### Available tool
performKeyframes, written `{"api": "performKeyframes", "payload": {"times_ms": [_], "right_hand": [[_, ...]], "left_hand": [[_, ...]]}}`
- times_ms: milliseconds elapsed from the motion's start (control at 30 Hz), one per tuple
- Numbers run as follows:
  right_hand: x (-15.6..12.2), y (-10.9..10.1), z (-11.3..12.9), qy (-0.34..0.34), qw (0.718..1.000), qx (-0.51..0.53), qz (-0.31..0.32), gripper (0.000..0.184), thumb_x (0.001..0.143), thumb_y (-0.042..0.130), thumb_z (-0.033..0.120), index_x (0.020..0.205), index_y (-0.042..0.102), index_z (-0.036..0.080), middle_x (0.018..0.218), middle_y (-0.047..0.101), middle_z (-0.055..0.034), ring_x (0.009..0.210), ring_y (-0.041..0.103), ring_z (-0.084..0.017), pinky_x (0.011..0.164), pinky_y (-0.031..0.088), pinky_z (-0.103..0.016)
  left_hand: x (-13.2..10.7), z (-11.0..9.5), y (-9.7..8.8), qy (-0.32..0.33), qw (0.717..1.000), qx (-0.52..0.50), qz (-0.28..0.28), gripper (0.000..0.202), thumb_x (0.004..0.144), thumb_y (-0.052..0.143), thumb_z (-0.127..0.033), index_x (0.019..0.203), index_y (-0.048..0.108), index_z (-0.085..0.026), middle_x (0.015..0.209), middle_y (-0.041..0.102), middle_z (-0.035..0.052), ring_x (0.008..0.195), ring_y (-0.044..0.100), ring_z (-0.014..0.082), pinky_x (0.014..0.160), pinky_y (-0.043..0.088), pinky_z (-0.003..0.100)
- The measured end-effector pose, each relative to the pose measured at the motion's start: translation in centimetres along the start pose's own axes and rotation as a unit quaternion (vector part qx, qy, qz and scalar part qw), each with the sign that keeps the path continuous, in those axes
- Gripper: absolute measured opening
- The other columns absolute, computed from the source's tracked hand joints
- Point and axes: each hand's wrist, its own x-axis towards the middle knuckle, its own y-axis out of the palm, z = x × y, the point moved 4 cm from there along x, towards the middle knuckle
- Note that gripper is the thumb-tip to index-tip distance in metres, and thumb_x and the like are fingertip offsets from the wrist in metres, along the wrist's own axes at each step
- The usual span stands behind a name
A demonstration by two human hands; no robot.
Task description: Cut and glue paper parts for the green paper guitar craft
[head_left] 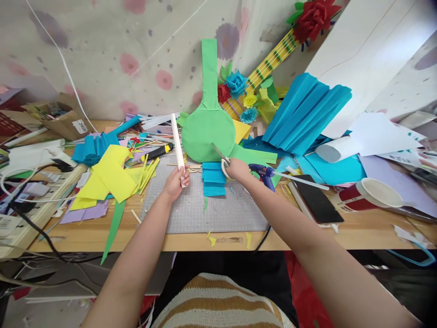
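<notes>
My left hand (178, 183) is closed round the lower end of a long, narrow white paper strip (175, 139) that stands nearly upright. In my right hand (238, 169) is a pair of scissors (220, 154), its blades pointing up and left in front of a green paper shape (208, 132) with a round body and a long neck. Folded blue crepe paper (214, 179) lies on the grey cutting mat (184, 214) between my hands. Just right of my right hand rests a blue glue gun (262, 174) with a glue stick in its back.
Yellow paper pieces (114, 175) and a yellow-black utility knife (159, 151) lie left. At right are a phone (316, 198), a paper cup (370, 195) and blue pleated paper (303, 114). A flower-decorated yellow paper guitar (269, 64) leans behind. A power strip (44, 200) edges the left side.
</notes>
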Motion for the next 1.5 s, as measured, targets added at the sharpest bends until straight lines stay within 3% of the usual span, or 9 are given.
{"api": "performKeyframes", "payload": {"times_ms": [100, 233, 333, 467, 567, 667, 933, 1133, 1500], "right_hand": [[0.0, -0.2, -0.2, 0.017, 1.0, 0.022, 0.005, 0.032, 0.078, 0.047, 0.037, 0.097, 0.058, 0.014, 0.097, 0.064, -0.016, 0.091, 0.06, -0.03, 0.071, 0.046, -0.037], [-0.2, -1.4, -1.5, 0.014, 0.997, 0.075, 0.013, 0.034, 0.069, 0.058, 0.042, 0.089, 0.059, 0.015, 0.093, 0.065, -0.0142, 0.088, 0.061, -0.029, 0.071, 0.046, -0.036], [-1.0, -2.5, -1.5, -0.007, 0.978, 0.205, 0.04, 0.029, 0.061, 0.068, 0.035, 0.078, 0.058, 0.015, 0.081, 0.065, -0.0096, 0.078, 0.062, -0.023, 0.065, 0.047, -0.03], [-2.8, -2.7, 2.0, -0.075, 0.896, 0.428, 0.092, 0.029, 0.055, 0.072, 0.029, 0.068, 0.051, 0.015, 0.062, 0.061, -0.0025, 0.06, 0.059, -0.014, 0.054, 0.045, -0.022], [-3.7, -1.3, 5.8, -0.13, 0.878, 0.443, 0.128, 0.028, 0.053, 0.073, 0.026, 0.067, 0.052, 0.015, 0.061, 0.061, -0.0002, 0.057, 0.056, -0.011, 0.054, 0.045, -0.021], [-3.3, 0.7, 8.3, -0.165, 0.869, 0.45, 0.125, 0.029, 0.051, 0.073, 0.022, 0.071, 0.055, 0.014, 0.07, 0.064, -0.0007, 0.061, 0.057, -0.011, 0.056, 0.047, -0.022], [-1.7, 4.1, 9.0, -0.172, 0.867, 0.449, 0.133, 0.033, 0.05, 0.073, 0.022, 0.078, 0.057, 0.014, 0.076, 0.065, -0.0014, 0.065, 0.06, -0.013, 0.056, 0.049, -0.022], [-1.9, 4.0, 8.9, -0.172, 0.893, 0.402, 0.103, 0.034, 0.052, 0.071, 0.022, 0.083, 0.058, 0.014, 0.081, 0.066, -0.0024, 0.071, 0.061, -0.015, 0.062, 0.049, -0.024], [-2.2, 3.6, 9.2, -0.165, 0.907, 0.374, 0.101, 0.033, 0.053, 0.07, 0.024, 0.083, 0.059, 0.015, 0.081, 0.066, -0.0019, 0.072, 0.061, -0.016, 0.061, 0.049, -0.025]], "left_hand": [[-0.1, 0.2, 0.3, -0.008, 1.0, 0.008, 0.011, 0.013, 0.082, 0.049, -0.028, 0.084, 0.051, -0.015, 0.055, 0.042, -0.0048, 0.041, 0.038, 0.0039, 0.041, 0.034, 0.016], [0.1, 0.4, -0.1, 0.01, 0.998, 0.038, -0.042, 0.013, 0.083, 0.048, -0.027, 0.084, 0.05, -0.015, 0.06, 0.054, -0.0013, 0.049, 0.052, 0.0082, 0.052, 0.047, 0.023], [0.4, 0.6, -0.3, 0.01, 0.997, 0.044, -0.06, 0.015, 0.083, 0.048, -0.029, 0.088, 0.049, -0.015, 0.073, 0.063, 0.0036, 0.063, 0.062, 0.0133, 0.065, 0.052, 0.031], [0.6, 0.9, -0.1, 0.007, 0.999, 0.039, -0.03, 0.021, 0.082, 0.05, -0.033, 0.094, 0.05, -0.016, 0.09, 0.066, 0.0072, 0.077, 0.066, 0.018, 0.074, 0.051, 0.038], [0.7, 1.0, -0.1, 0.016, 0.999, 0.026, -0.016, 0.023, 0.081, 0.054, -0.032, 0.097, 0.052, -0.016, 0.094, 0.066, 0.0078, 0.077, 0.066, 0.018, 0.072, 0.052, 0.036], [0.7, 1.0, -0.2, 0.025, 0.999, 0.012, -0.027, 0.022, 0.079, 0.056, -0.03, 0.095, 0.055, -0.015, 0.091, 0.067, 0.0074, 0.073, 0.065, 0.0156, 0.069, 0.052, 0.032], [0.6, 1.1, -0.2, 0.017, 0.999, 0.006, -0.052, 0.02, 0.077, 0.058, -0.027, 0.093, 0.059, -0.015, 0.087, 0.067, 0.0055, 0.065, 0.062, 0.0125, 0.06, 0.05, 0.026], [0.7, 1.1, -0.1, 0.028, 0.998, 0.003, -0.061, 0.016, 0.077, 0.058, -0.025, 0.088, 0.06, -0.014, 0.083, 0.067, 0.0036, 0.06, 0.059, 0.0098, 0.056, 0.047, 0.023], [0.6, 1.0, -0.3, 0.039, 0.996, 0.03, -0.079, 0.02, 0.071, 0.065, -0.026, 0.086, 0.059, -0.015, 0.084, 0.067, 0.0031, 0.061, 0.059, 0.0102, 0.057, 0.047, 0.022]]}}
